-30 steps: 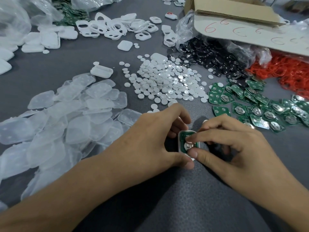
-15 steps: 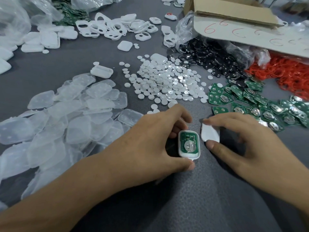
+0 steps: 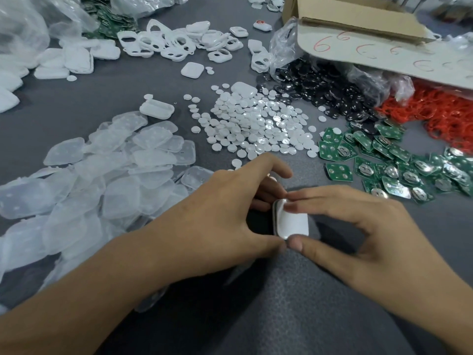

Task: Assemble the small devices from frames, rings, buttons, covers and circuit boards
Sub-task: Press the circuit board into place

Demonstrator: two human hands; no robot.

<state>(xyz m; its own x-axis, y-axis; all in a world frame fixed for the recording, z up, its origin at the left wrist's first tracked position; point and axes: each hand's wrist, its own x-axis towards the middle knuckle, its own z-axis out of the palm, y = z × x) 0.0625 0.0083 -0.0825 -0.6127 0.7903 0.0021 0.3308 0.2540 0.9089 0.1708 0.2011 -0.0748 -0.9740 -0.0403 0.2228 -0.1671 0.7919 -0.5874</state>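
Hands work close together on the grey worktop [image 3: 64, 116]: left hand [image 3: 225, 213] grips the frame [image 3: 275, 219] by its edge, right hand [image 3: 358, 226] pinches the white cover [image 3: 294, 224] onto it, finger and thumb. Beyond lie white buttons [image 3: 256, 124] and green circuit boards [image 3: 384, 160].

A small-parts assembly workshop: a grey worktop [image 3: 76, 111] heaped with bulk parts, translucent covers [image 3: 115, 180] at 9 o'clock, white buttons [image 3: 256, 129] at 12, green circuit boards [image 3: 399, 162] at 3, red rings [image 3: 448, 116] at 2.

Both forearms reach in from the near edge; left hand [image 3: 225, 219] and right hand [image 3: 358, 226] meet, fingers curled, pinching the device [image 3: 294, 224].
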